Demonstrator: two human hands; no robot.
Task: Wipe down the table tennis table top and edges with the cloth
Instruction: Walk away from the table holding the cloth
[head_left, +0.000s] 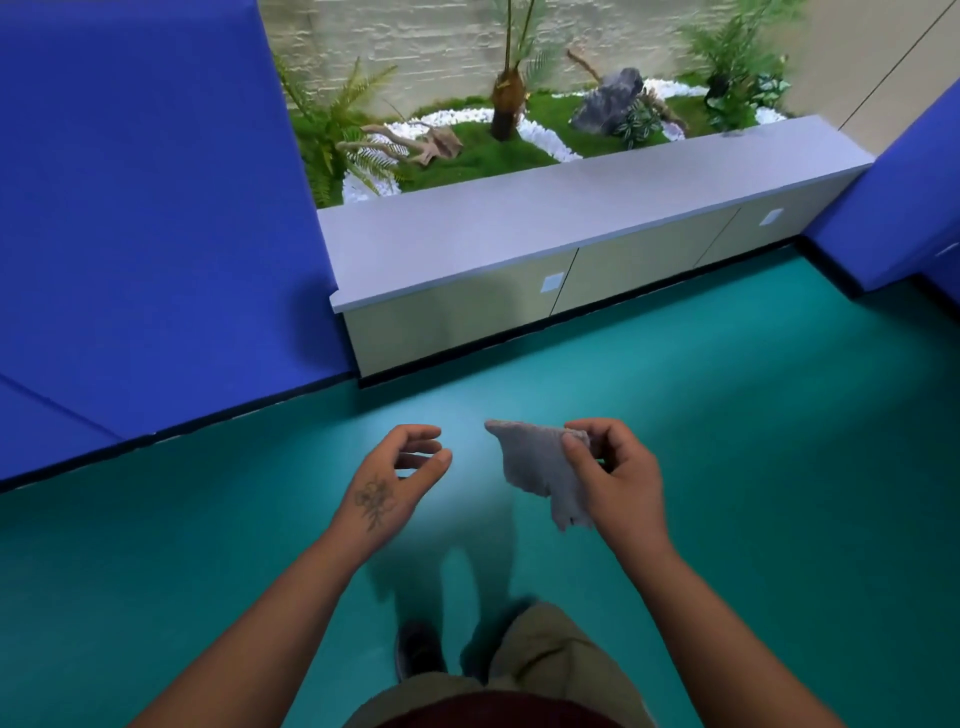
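The right hand (615, 475) pinches a crumpled pale grey cloth (540, 470) above the teal floor (753, 415), while the left hand (397, 480) hangs loose, holding nothing.

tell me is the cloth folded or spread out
Neither: the cloth hangs crumpled, pinched by the right hand over the floor.

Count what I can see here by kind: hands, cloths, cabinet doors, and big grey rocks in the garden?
Hands: 2, the left hand and the right hand
Cloths: 1, the cloth
Cabinet doors: 3, cabinet
Grey rocks: 1, rock
Total: 7
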